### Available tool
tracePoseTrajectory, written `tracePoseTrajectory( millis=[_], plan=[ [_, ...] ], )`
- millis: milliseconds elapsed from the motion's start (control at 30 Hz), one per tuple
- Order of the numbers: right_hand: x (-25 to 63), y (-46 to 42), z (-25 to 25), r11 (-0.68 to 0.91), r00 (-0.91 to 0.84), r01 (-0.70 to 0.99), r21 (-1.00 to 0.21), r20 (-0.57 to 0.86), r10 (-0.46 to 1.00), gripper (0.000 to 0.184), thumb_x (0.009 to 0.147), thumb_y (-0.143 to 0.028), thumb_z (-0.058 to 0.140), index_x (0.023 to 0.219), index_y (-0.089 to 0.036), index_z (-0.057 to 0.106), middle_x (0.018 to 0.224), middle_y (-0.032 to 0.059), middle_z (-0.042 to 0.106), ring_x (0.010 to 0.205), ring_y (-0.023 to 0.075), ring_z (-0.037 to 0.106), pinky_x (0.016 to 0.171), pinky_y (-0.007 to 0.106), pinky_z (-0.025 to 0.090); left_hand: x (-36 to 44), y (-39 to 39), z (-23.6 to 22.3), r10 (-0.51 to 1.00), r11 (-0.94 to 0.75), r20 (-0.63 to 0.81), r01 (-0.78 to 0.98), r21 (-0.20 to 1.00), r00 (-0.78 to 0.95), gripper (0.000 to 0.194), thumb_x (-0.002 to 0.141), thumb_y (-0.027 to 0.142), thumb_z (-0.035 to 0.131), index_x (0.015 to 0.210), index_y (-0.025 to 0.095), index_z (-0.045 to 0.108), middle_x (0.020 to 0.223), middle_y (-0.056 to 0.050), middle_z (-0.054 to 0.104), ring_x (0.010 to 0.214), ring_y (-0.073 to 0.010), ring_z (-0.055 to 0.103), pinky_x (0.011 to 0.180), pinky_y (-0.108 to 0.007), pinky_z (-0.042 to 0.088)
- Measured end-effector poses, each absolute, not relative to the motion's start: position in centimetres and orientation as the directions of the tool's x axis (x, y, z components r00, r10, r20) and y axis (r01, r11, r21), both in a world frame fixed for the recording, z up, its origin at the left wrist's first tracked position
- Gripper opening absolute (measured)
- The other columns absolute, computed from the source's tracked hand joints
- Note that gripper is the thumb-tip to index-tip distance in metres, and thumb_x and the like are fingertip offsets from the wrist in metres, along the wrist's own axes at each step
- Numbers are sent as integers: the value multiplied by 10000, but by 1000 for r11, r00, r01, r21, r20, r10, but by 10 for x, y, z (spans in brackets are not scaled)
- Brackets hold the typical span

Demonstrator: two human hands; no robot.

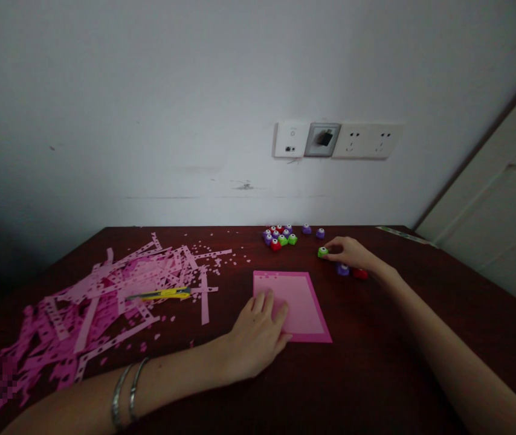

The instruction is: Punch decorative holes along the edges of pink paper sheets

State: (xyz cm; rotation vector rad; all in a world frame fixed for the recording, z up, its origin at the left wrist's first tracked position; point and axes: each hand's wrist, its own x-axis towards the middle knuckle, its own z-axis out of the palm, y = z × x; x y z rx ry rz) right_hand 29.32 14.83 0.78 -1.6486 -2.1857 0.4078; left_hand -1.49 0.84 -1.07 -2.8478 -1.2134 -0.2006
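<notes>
Two stacked pink sheets, a lighter sheet (306,308) on top of a darker one (324,329), lie in front of me. A few small marks or cut-outs show along the top left edge. My left hand (258,332) rests on the lighter sheet with its fingers spread. To the right, my right hand (347,251) pinches a small green craft punch (322,252) at the table surface. Close by that hand sit a purple punch (342,269) and a red punch (360,274), the red one partly hidden by my wrist.
Several purple, red and green punches (278,237) cluster at the back, with two purple ones (313,231) beside them. Punched pink paper strips (117,290) and scraps cover the left, a yellow utility knife (166,293) on them. A wall with sockets (367,141) stands behind the table.
</notes>
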Motion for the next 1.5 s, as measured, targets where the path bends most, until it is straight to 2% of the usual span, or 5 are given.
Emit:
tracePoseTrajectory(
  millis=[333,533,667,800,1500],
  plan=[
    [291,151,11,311,-266,882,-353,172,949,334,656,-396,651,897,-167,618,875,102,656,789,234,616,690,316,470,-16,13,-5,722,-691,91,711,130,686,492,855,422,400,1262,146,376,1302,-180,396,1212,-325,335,958,-471,321],
    [244,139,20,444,-346,789,-425,291,892,212,799,-387,498,732,-190,537,644,36,594,566,151,535,525,259,393,-16,27,9,714,-695,144,669,262,686,565,797,454,499,1258,139,412,1306,-164,389,1212,-320,323,971,-468,313],
    [212,131,5,493,-406,705,-510,279,870,265,810,-413,485,692,-178,511,595,5,550,520,120,474,475,228,331,-25,76,24,747,-664,337,620,418,573,342,782,348,542,1056,145,567,1042,-87,563,1011,-210,485,891,-349,394],
    [201,130,-11,477,-388,682,-555,279,879,305,818,-433,470,654,-177,500,559,-15,516,503,110,440,464,222,289,-34,144,24,849,-529,345,656,538,401,192,728,276,589,843,130,638,815,-56,628,753,-163,564,712,-279,445],
    [203,134,-30,414,-218,666,-621,369,904,358,815,-456,451,583,-183,457,533,-23,482,503,116,423,497,236,313,-3,229,-24,910,-413,260,745,524,322,195,653,319,609,748,161,673,773,-36,666,721,-157,578,641,-234,402]
  ],
)
